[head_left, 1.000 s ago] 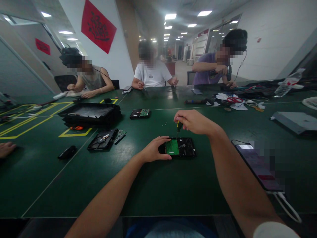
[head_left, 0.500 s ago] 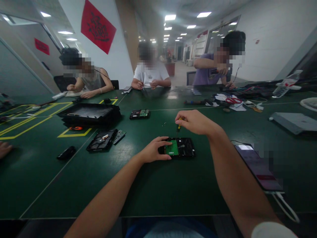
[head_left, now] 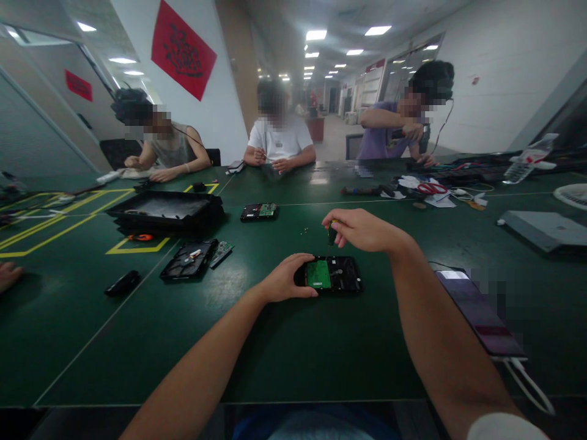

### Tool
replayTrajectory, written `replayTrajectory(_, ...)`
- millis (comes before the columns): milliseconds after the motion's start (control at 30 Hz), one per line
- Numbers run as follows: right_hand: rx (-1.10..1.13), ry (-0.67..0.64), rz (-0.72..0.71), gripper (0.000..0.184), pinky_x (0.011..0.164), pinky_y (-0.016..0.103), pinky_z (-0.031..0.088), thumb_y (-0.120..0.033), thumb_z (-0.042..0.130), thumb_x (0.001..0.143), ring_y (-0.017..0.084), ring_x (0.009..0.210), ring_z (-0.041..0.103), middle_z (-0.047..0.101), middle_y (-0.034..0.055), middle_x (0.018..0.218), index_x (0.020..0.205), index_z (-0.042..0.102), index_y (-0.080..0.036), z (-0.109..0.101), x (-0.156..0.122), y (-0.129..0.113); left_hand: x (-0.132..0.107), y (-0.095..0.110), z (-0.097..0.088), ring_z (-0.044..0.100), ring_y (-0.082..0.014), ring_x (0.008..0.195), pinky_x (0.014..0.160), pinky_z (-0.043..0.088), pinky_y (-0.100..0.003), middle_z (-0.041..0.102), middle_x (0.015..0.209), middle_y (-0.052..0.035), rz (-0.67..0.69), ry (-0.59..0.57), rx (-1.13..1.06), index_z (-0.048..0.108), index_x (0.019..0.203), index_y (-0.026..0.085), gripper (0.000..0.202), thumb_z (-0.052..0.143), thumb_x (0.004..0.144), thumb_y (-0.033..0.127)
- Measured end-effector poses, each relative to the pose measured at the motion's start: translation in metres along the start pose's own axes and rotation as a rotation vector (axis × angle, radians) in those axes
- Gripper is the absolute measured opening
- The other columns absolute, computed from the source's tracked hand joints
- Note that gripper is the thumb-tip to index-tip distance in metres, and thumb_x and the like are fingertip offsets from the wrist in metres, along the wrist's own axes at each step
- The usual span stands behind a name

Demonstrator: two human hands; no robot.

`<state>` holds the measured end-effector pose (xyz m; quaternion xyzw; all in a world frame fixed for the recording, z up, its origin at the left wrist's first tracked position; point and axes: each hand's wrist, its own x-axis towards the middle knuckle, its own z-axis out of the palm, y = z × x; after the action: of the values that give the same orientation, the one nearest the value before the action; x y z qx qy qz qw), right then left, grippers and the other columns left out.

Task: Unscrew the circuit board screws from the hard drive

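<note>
A black hard drive [head_left: 337, 274] with a green circuit board facing up lies on the green table [head_left: 284, 342] in front of me. My left hand [head_left: 283, 280] grips its left end, thumb below and fingers over the top edge. My right hand [head_left: 360, 229] hovers just above and behind the drive, closed around a small screwdriver [head_left: 332, 233] with a yellow and black handle, its tip pointing down. A few tiny screws [head_left: 304, 230] lie on the table left of that hand.
Left of me lie an opened drive [head_left: 188, 259], a loose circuit board [head_left: 222, 250], a black tray [head_left: 167, 209] and a small black object [head_left: 121, 283]. Another drive [head_left: 260, 211] sits further back. A phone [head_left: 477, 310] with cable lies right. Three people work across the table; another person's hand [head_left: 9, 275] rests at far left.
My right hand has lifted the screwdriver slightly off the drive and turned it. My left hand has kept its hold on the drive. The people opposite shifted a little.
</note>
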<state>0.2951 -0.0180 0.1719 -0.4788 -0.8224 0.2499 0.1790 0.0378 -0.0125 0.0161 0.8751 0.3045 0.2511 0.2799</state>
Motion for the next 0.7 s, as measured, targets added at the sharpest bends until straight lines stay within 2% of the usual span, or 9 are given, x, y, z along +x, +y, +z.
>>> replayTrajectory(100,-0.022,-0.011,0.000,0.025,0.066,0.023,0.048,-0.021,0.045,0.103,0.014,0.066,0.069,0.073,0.0034,0.082,0.120,0.063,-0.019,-0.005,-0.004,-0.001,0.001,-0.001,0.000,0.050,-0.0351,0.141,0.120,0.039,-0.054,0.053,0.151,-0.0125,0.001,-0.015,0.000,0.054,0.144,0.027,0.086,0.089,0.070,0.055)
replayTrajectory(267,-0.234,0.136,-0.021,0.019,0.069,0.027,0.041,-0.034,0.060,0.097,0.016,0.074,0.065,0.073,0.0043,0.085,0.099,0.069,-0.018,-0.002,0.000,-0.004,0.001,0.003,-0.003,0.049,-0.0347,0.141,0.120,0.040,-0.054,0.052,0.150,-0.0125,-0.009,-0.027,0.003,0.055,0.143,0.026,0.083,0.087,0.072,0.056)
replayTrajectory(367,-0.275,0.177,-0.044,0.017,0.072,0.027,0.040,-0.033,0.062,0.095,0.017,0.078,0.064,0.073,0.0057,0.089,0.094,0.068,-0.017,0.005,0.007,-0.004,0.002,0.007,-0.004,0.049,-0.0342,0.140,0.120,0.040,-0.054,0.052,0.150,-0.0126,-0.014,-0.035,0.010,0.055,0.142,0.026,0.081,0.086,0.073,0.055)
replayTrajectory(500,-0.257,0.178,-0.147,0.015,0.076,0.028,0.041,-0.029,0.059,0.097,0.018,0.084,0.065,0.074,0.0049,0.094,0.095,0.069,-0.019,0.013,0.013,-0.007,0.003,0.009,0.000,0.050,-0.0341,0.139,0.120,0.040,-0.053,0.053,0.147,-0.0132,0.000,-0.010,0.027,0.056,0.140,0.025,0.078,0.087,0.074,0.051)
replayTrajectory(633,-0.176,0.134,-0.126,0.019,0.074,0.027,0.043,-0.031,0.056,0.100,0.016,0.079,0.067,0.075,0.0043,0.088,0.096,0.070,-0.019,0.015,0.013,-0.013,0.003,0.008,0.003,0.051,-0.0330,0.137,0.119,0.041,-0.051,0.054,0.146,-0.0135,0.006,-0.002,0.036,0.056,0.138,0.023,0.074,0.086,0.075,0.047)
replayTrajectory(700,-0.101,0.075,-0.087,0.019,0.070,0.025,0.045,-0.029,0.053,0.102,0.015,0.071,0.067,0.075,0.0035,0.087,0.104,0.069,-0.019,0.013,0.009,-0.015,0.003,0.008,0.003,0.052,-0.0333,0.137,0.118,0.042,-0.051,0.053,0.146,-0.0134,0.005,0.002,0.033,0.056,0.138,0.023,0.074,0.085,0.074,0.047)
